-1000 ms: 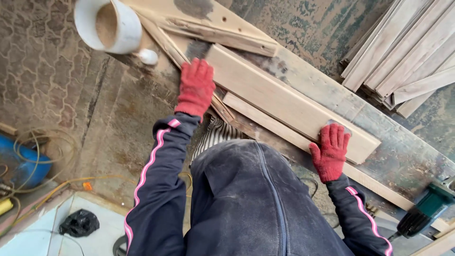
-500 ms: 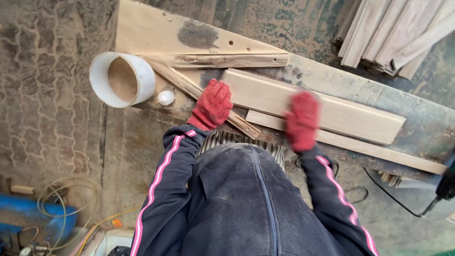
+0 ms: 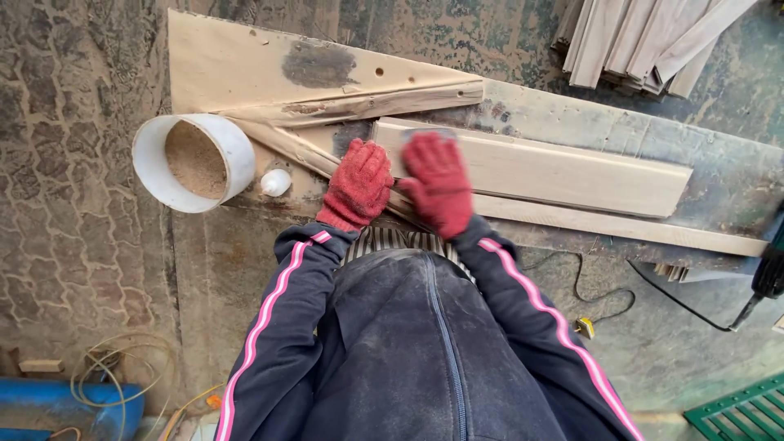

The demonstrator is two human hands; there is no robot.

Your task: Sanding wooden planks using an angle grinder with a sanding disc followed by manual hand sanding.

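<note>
Below me is a grimy, dust-caked work table (image 3: 719,175) standing on a patterned stone floor (image 3: 65,188). At the far left, low down, I see a blue drum-like object (image 3: 57,404) with loops of pale cable (image 3: 122,367) beside it. On the table's left end lies a white plastic pipe section (image 3: 237,151) with sawdust inside, and just beside it a small white knob-shaped piece (image 3: 275,182). Behind these lies a wide flat tan board with drilled holes (image 3: 237,65), with a rough splintered strip of wood (image 3: 367,104) along its near edge.

My left hand (image 3: 358,184), in a red knitted glove, lies flat, fingers stretched out and together, at the left end of a long pale planed wooden plank (image 3: 563,170). My right hand (image 3: 438,181), also red-gloved and a little blurred, presses just beside it on the same end of the plank, fingers spread flat, with a small grey pad (image 3: 428,131) showing past its fingertips; I cannot tell whether the grip closes on it. The plank runs rightward across the table, resting on a narrower pale batten (image 3: 637,231).

At top right is a stack of pale wooden slats (image 3: 637,41). At the right edge a dark power tool (image 3: 769,273) trails a black cord (image 3: 678,306).
</note>
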